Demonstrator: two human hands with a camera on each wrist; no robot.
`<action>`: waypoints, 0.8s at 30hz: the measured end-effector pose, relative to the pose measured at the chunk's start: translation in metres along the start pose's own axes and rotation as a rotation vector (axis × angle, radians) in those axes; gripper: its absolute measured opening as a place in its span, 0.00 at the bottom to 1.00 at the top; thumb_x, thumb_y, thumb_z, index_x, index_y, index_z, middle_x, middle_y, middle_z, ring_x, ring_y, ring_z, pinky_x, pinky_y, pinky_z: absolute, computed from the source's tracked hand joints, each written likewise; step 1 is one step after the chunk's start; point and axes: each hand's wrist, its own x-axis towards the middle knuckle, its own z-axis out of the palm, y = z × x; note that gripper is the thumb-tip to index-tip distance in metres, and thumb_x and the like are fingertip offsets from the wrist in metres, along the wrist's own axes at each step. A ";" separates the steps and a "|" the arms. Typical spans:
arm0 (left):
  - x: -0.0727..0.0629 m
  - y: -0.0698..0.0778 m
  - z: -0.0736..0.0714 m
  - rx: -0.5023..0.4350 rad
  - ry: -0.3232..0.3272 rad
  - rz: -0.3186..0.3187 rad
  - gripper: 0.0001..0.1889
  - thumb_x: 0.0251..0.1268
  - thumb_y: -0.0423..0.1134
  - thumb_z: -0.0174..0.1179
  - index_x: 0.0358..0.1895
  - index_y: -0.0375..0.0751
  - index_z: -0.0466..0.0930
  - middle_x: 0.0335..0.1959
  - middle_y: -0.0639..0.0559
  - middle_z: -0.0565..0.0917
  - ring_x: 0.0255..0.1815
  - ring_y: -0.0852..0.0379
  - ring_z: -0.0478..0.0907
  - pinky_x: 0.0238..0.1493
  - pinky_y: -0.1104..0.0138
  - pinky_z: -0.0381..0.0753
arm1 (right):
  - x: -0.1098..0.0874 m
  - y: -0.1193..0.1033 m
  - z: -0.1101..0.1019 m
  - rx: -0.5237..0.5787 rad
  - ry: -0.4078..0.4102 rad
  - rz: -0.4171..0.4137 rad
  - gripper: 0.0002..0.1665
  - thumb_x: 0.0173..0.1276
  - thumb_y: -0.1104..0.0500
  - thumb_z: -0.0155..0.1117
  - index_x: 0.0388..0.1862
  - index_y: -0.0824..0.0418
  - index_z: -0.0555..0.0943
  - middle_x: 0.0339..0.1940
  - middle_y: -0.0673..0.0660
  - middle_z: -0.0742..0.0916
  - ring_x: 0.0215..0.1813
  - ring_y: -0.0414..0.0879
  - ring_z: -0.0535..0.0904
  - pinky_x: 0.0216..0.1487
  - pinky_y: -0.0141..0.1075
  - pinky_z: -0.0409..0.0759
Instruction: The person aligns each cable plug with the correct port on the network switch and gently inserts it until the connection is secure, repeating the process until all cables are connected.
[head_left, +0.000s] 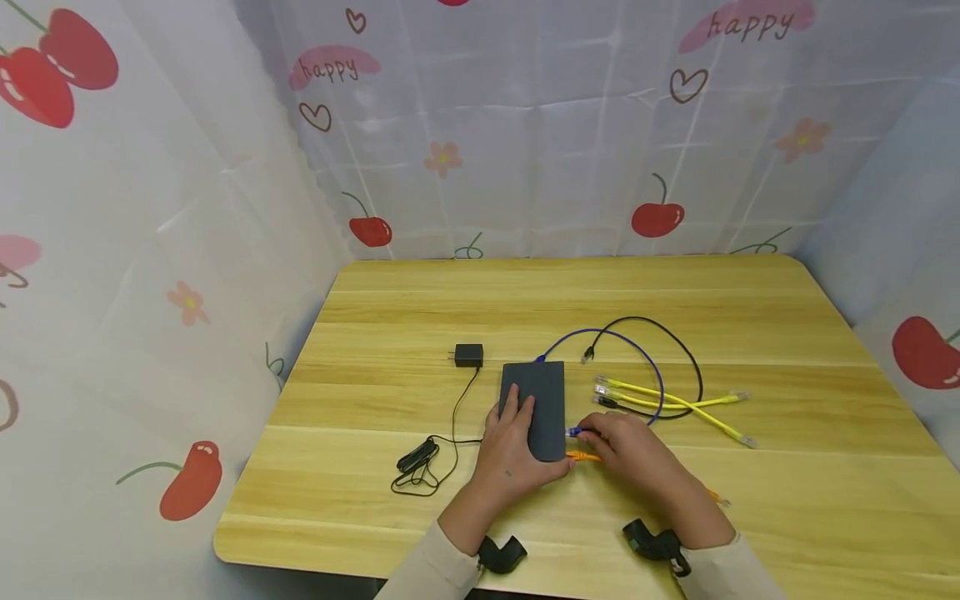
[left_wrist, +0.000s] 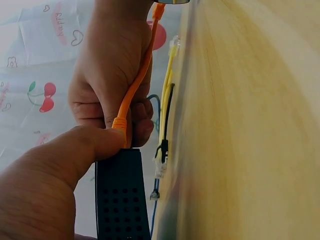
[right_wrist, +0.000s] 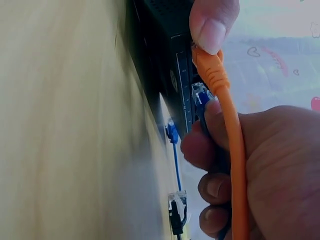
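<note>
A black network switch (head_left: 548, 400) is on the table, ports facing right. My left hand (head_left: 512, 450) holds it, fingers over its top and left edge, thumb (right_wrist: 215, 27) at the near corner against an orange Ethernet cable's plug (right_wrist: 209, 65). That plug sits at the port face. My right hand (head_left: 633, 447) pinches the blue Ethernet cable (head_left: 574, 432) just behind its clear plug (right_wrist: 198, 91). The plug is at the port face beside the orange one; whether its tip is inside a port I cannot tell. The blue cable's other plug (right_wrist: 172, 131) lies beyond the switch.
Two yellow cables (head_left: 705, 403) and a black cable (head_left: 693, 358) lie crossed to the right. A power adapter (head_left: 468, 356) stands at the left, its bundled cord (head_left: 417, 457) nearer me. The orange cable's free end (head_left: 718, 497) shows beyond my right wrist. Curtains surround the table.
</note>
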 end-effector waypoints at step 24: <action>-0.001 -0.001 -0.001 -0.010 0.001 0.011 0.56 0.45 0.70 0.70 0.76 0.42 0.63 0.81 0.43 0.52 0.75 0.31 0.56 0.64 0.39 0.68 | 0.000 0.000 0.002 0.057 -0.020 0.022 0.05 0.72 0.59 0.64 0.42 0.52 0.86 0.34 0.42 0.86 0.35 0.33 0.78 0.37 0.34 0.79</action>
